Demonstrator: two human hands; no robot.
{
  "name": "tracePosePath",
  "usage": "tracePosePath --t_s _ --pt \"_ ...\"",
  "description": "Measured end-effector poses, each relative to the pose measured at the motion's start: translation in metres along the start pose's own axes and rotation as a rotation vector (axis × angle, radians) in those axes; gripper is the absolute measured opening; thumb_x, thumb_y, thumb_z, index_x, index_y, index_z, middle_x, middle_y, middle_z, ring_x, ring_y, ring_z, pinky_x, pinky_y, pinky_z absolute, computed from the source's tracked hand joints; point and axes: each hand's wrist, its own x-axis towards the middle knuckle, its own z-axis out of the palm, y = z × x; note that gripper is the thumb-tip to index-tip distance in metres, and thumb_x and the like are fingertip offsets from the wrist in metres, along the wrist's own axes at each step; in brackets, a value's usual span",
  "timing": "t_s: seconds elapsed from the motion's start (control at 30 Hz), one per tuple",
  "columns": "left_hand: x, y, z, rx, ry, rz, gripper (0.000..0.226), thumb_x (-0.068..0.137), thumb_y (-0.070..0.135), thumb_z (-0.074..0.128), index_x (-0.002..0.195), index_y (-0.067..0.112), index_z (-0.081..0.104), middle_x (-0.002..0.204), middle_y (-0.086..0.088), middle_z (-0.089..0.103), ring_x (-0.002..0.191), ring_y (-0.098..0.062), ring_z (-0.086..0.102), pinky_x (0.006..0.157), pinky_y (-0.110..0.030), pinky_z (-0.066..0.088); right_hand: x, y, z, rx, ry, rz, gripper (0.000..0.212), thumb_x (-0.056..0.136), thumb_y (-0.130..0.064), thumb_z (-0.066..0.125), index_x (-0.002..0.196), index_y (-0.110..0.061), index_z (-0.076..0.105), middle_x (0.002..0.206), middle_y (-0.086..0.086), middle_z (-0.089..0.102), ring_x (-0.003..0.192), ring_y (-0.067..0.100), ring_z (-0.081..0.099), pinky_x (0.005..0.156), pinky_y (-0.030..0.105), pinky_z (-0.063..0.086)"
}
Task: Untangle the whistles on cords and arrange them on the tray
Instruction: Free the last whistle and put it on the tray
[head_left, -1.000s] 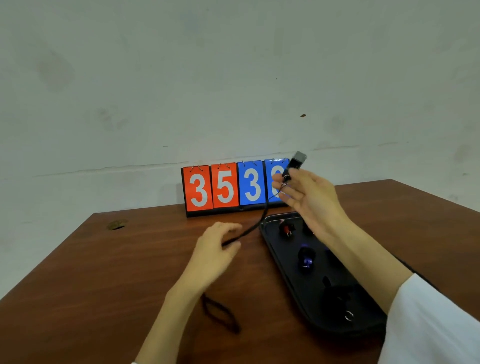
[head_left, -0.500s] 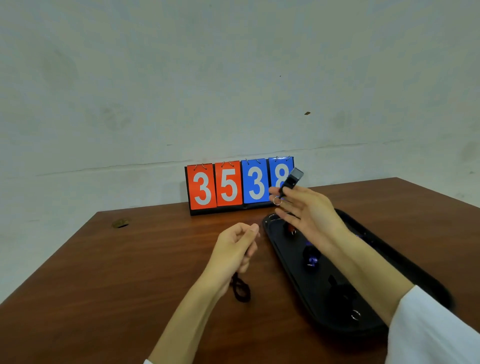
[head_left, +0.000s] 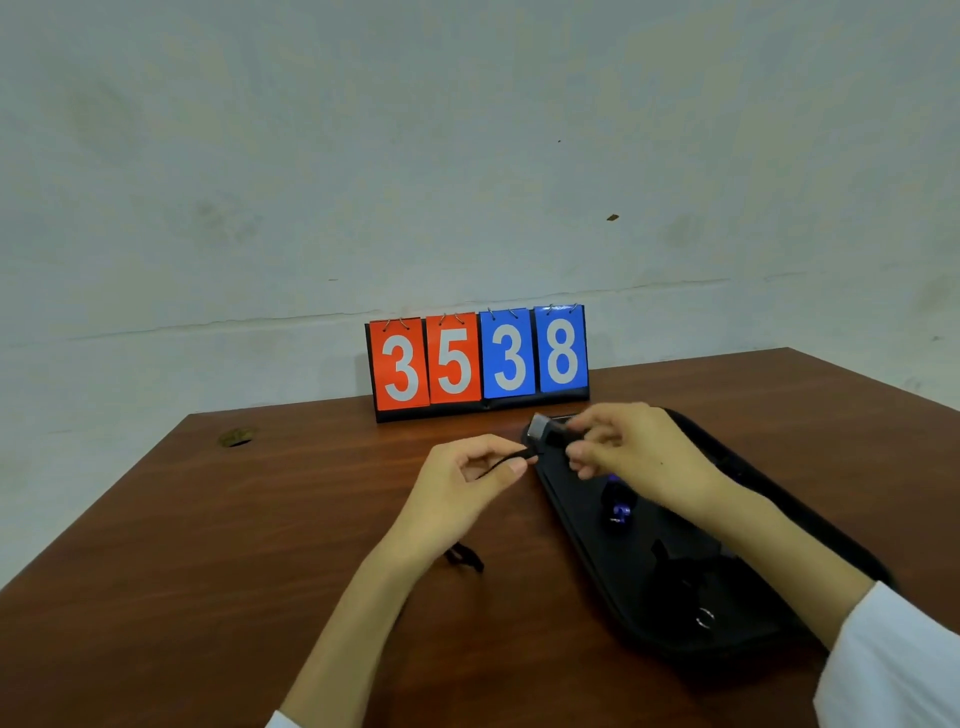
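My right hand (head_left: 631, 452) pinches a black whistle (head_left: 545, 430) just above the far left corner of the black tray (head_left: 582, 525). My left hand (head_left: 462, 483) pinches the whistle's black cord (head_left: 511, 460) close beside it, left of the tray. The rest of that cord (head_left: 464, 558) trails down onto the table under my left wrist. A blue whistle (head_left: 617, 504) lies on the tray. A dark whistle with a metal ring (head_left: 704, 618) lies nearer me on the tray, hard to make out.
A flip scoreboard (head_left: 480, 361) reading 3 5 3 8 stands at the table's far edge behind the tray. The brown table (head_left: 234, 545) has a small cable hole (head_left: 236, 437) at its far left. A pale wall rises behind.
My right hand has lowered the whistle from in front of the scoreboard down to the tray's far corner. My left hand has moved right toward it, drawing the cord up.
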Motion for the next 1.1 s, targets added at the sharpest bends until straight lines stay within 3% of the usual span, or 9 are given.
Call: tracePosePath --t_s 0.13,0.3,0.43,0.57,0.67,0.77,0.9,1.1 --pt "0.002 -0.005 0.002 0.103 -0.008 0.058 0.016 0.086 0.02 0.064 0.089 0.034 0.068 0.086 0.023 0.068 0.089 0.011 0.059 0.076 -0.001 0.041 -0.007 0.004 -0.004 0.053 -0.269 0.049 0.008 0.083 -0.011 0.066 0.091 -0.012 0.068 0.078 0.003 0.073 0.072 0.013 0.071 0.072 0.024 0.057" --pt "0.002 -0.006 0.004 0.105 -0.05 0.043 0.012 0.09 0.021 0.059 0.085 0.029 0.066 0.08 0.016 0.066 0.078 0.011 0.059 0.069 -0.003 0.042 -0.017 0.002 -0.005 0.265 -0.49 0.059 0.006 0.084 -0.009 0.063 0.087 -0.009 0.068 0.081 0.008 0.073 0.073 0.017 0.07 0.066 0.023 0.055" --pt "0.0 -0.005 0.006 -0.012 -0.107 -0.06 0.022 0.095 0.023 0.051 0.078 0.024 0.065 0.065 0.008 0.057 0.049 0.0 0.045 0.046 -0.011 0.031 -0.022 -0.001 0.002 0.476 -0.427 0.027 0.009 0.086 -0.006 0.059 0.086 -0.01 0.067 0.082 0.01 0.073 0.074 0.019 0.07 0.068 0.025 0.056" --pt "-0.002 -0.005 0.012 -0.114 -0.174 -0.105 0.028 0.097 0.03 0.044 0.077 0.02 0.06 0.06 0.0 0.052 0.039 -0.002 0.034 0.04 -0.016 0.025 -0.02 -0.003 0.011 0.637 -0.248 0.006 0.012 0.087 -0.006 0.057 0.092 -0.004 0.067 0.082 0.009 0.072 0.073 0.018 0.069 0.068 0.025 0.056" --pt "-0.002 -0.005 0.016 -0.07 -0.21 -0.092 0.025 0.098 0.032 0.041 0.088 0.018 0.059 0.061 -0.001 0.053 0.039 -0.002 0.034 0.039 -0.015 0.027 -0.018 -0.005 0.017 0.641 -0.121 0.007 0.013 0.086 -0.006 0.058 0.095 -0.002 0.067 0.079 0.011 0.072 0.07 0.018 0.069 0.066 0.024 0.056" --pt "-0.002 -0.007 0.017 -0.031 -0.219 -0.112 0.022 0.099 0.03 0.041 0.093 0.018 0.059 0.059 0.0 0.053 0.038 -0.003 0.034 0.04 -0.016 0.027 -0.015 -0.003 0.022 0.565 0.044 0.033 0.007 0.085 -0.008 0.062 0.089 -0.009 0.067 0.074 0.008 0.072 0.068 0.018 0.069 0.067 0.026 0.058" --pt "-0.001 -0.007 0.018 0.029 -0.239 -0.094 0.024 0.099 0.027 0.041 0.096 0.012 0.06 0.056 0.001 0.051 0.037 0.0 0.039 0.041 -0.008 0.03 -0.013 0.004 0.025 0.241 0.217 0.06 0.007 0.083 -0.017 0.067 0.089 -0.019 0.065 0.075 -0.002 0.071 0.068 0.007 0.068 0.072 0.023 0.056" --pt "-0.003 -0.011 0.015 0.108 -0.236 -0.088 0.02 0.096 0.029 0.049 0.09 0.015 0.062 0.05 0.005 0.052 0.039 0.001 0.044 0.046 -0.006 0.035 -0.019 0.004 0.024 -0.266 0.172 -0.016 0.019 0.088 -0.027 0.06 0.105 -0.019 0.061 0.095 -0.007 0.067 0.087 0.005 0.061 0.085 0.023 0.05"
